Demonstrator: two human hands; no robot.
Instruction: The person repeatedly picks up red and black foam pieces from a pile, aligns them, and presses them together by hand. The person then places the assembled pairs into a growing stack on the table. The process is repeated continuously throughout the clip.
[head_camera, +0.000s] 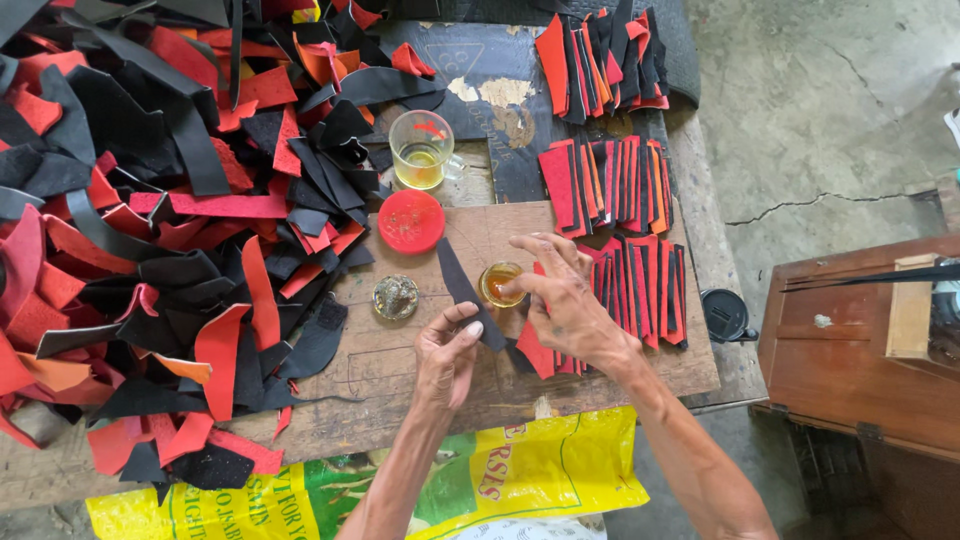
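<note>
left hand (447, 350) grip pinching black strip (462, 290) by its lower end | strip at 12 o'clock of that hand, on the surface (400, 370) | likely light, limp; hold near end | right hand (560, 295) fingers dipping into glue cup (499, 284), holding nothing

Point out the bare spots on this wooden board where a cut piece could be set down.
Bare wooden board lies between the left hand, the small round glass dish and the near edge. A smaller patch sits beside the red round lid, above the right hand. Crowded: the heap of red and black scraps left, fanned rows of cut pieces right.
</note>
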